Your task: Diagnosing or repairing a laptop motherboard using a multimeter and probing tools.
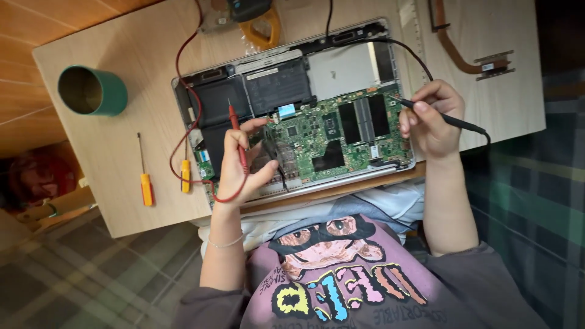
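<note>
An opened laptop [341, 67] lies on the wooden table, its green circuit board [317, 131] and black battery [256, 91] exposed. My left hand [241, 164] grips a red probe [236, 131] whose tip rests near the battery's lower edge. My right hand [432, 119] pinches a black probe [439, 116], its tip touching the board's right end. A red lead [183, 73] and a black lead [414, 55] run up to the yellow meter [259, 21] at the table's far edge.
A green cup [92, 91] lies on its side at the table's left. Two yellow-handled screwdrivers [146, 183] rest left of the laptop. A copper heat pipe [466, 52] sits at the far right. The wooden table edge [152, 225] is close to my body.
</note>
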